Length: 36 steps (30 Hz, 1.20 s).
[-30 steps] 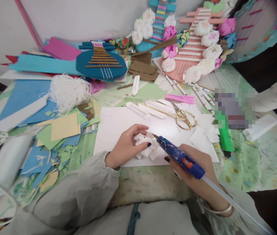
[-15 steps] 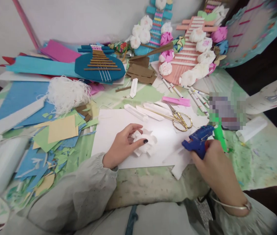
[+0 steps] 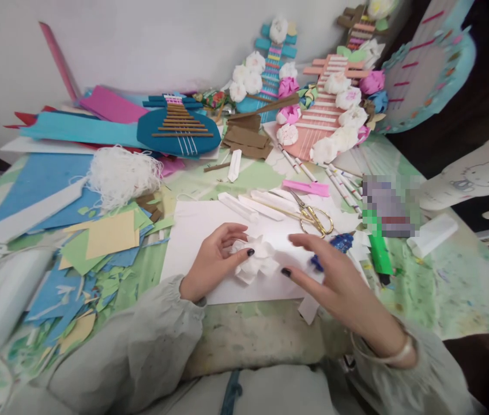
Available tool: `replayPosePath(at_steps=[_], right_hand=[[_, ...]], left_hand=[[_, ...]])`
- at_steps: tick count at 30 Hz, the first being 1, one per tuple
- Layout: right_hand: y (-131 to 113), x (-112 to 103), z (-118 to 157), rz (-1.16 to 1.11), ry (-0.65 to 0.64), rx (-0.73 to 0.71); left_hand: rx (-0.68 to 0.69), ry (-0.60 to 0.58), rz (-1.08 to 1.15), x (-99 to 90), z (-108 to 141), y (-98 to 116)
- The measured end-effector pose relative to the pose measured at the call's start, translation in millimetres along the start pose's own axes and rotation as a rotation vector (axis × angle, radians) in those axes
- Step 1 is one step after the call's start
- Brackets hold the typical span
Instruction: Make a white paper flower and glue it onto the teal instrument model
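Note:
A white paper flower [image 3: 256, 260] with folded petals rests over the white sheet [image 3: 184, 242]. My left hand [image 3: 218, 256] curls around its left side, thumb on the petals and fingers behind, gripping it. To the right of the flower, my right hand [image 3: 328, 276] hangs with thumb and fingers spread and nothing between them. A blue glue gun [image 3: 342, 242] lies on the table just behind that hand, which partly hides it. Gold-handled scissors [image 3: 316, 222] lie beyond the glue gun.
Folded white paper strips [image 3: 262, 206] lie behind the flower. Paper scraps [image 3: 106, 271] and a heap of white string [image 3: 123, 176] cover the left. Paper instruments, one blue [image 3: 179, 129] and one pink [image 3: 320, 109], stand at the back. A green glue stick [image 3: 380, 251] lies right.
My right hand has let go of the glue gun, leaving it on the table, and moved left toward the flower with fingers spread. The left hand stays at the flower.

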State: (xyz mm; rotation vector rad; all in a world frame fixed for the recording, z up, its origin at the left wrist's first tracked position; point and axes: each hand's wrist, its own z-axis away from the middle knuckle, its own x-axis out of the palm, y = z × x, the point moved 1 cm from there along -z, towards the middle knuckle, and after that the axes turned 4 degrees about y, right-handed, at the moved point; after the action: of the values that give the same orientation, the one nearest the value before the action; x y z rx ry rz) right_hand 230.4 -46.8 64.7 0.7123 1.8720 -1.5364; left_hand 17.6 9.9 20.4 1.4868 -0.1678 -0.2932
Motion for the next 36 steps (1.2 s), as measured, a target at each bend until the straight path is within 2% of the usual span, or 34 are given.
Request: replayPosePath(at_steps=[2, 5, 8, 12, 15, 23, 29, 33, 36], right_hand=[[-2, 15, -14, -0.288, -0.131, 0.033], [1, 36, -26, -0.517, -0.195, 0.084], [0, 48, -27, -0.544, -0.167, 0.105], [-5, 54, -23, -0.531, -0.102, 0.092], [-6, 55, -22, -0.522, -0.079, 0.102], [-2, 56, -21, -0.687, -0.082, 0.182], [-2, 55, -21, -0.684, -0.068, 0.162], [-2, 56, -21, -0.708, -0.077, 0.164], [-3, 55, -22, -0.741, -0.062, 0.174]], left_hand=[[0.021, 0.015, 0.039, -0.3, 1, 1], [0.041, 0.036, 0.07, -0.5, 2, 2], [0.047, 0.036, 0.055, -0.1, 2, 2], [0.058, 0.014, -0.019, -0.2, 2, 1], [0.13, 0.003, -0.132, -1.1, 3, 2], [0.335, 0.014, -0.317, -1.3, 4, 10], [0.454, -0.017, -0.328, -3.4, 4, 13], [0.432, -0.038, -0.244, -5.5, 5, 12], [0.325, -0.024, -0.141, -6.2, 6, 9]])
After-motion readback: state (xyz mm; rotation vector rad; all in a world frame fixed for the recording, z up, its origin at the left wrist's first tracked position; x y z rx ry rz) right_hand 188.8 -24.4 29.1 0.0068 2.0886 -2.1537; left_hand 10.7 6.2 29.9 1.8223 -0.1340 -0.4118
